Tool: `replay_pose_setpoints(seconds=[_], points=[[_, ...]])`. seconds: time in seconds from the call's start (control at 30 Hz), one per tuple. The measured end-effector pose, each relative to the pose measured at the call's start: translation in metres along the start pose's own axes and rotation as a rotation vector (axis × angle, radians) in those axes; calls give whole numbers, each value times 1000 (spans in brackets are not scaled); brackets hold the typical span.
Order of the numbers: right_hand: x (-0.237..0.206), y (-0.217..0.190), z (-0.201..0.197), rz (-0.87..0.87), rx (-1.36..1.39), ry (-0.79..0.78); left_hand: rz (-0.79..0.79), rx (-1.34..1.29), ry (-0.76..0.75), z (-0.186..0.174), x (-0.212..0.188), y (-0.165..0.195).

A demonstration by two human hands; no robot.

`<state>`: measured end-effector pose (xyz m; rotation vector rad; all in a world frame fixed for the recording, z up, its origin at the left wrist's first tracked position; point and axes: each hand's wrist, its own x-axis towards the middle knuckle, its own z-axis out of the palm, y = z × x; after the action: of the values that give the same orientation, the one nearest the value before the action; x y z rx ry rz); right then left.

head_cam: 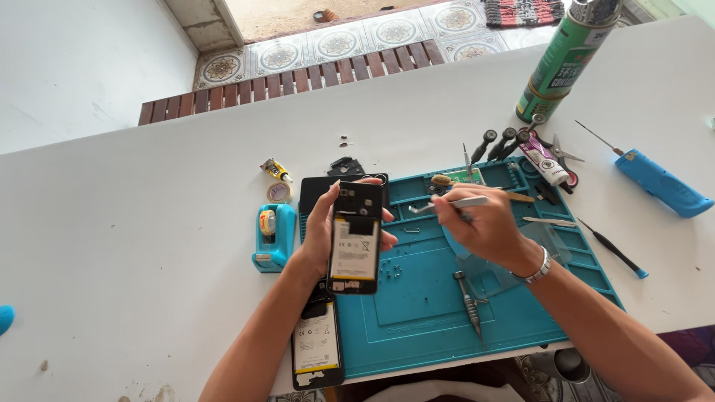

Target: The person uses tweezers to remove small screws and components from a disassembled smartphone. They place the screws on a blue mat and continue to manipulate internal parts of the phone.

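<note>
My left hand holds an opened black phone upright over the teal repair mat, its white-labelled battery facing me. My right hand grips metal tweezers, their tips pointing left toward the phone's top edge. A second opened phone with a white battery lies flat under my left forearm at the mat's left edge. A black phone cover lies behind the held phone.
On the white table stand a teal tape dispenser, a small glue tube, a green spray can and a blue tool. A screwdriver lies on the mat; several screwdrivers and scissors sit behind.
</note>
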<state>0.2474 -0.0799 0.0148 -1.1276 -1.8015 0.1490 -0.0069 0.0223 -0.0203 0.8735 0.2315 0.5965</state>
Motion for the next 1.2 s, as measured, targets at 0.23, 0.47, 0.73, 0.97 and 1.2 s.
replay_pose_setpoints(seconds=[0.23,0.47,0.73,0.97,1.2], points=[[-4,-4,1,-120,10,84,11,-40,-29,12,-1,-15],[-8,-2,5,-116,73,5,21,0,-18,15,0,-22],[-11,-1,14,-104,46,-50,76,32,63,17,-1,-24],[-8,-2,16,-107,29,-77,75,31,78,19,0,-23],[-8,0,18,-94,15,-102,3,4,151,20,1,-25]])
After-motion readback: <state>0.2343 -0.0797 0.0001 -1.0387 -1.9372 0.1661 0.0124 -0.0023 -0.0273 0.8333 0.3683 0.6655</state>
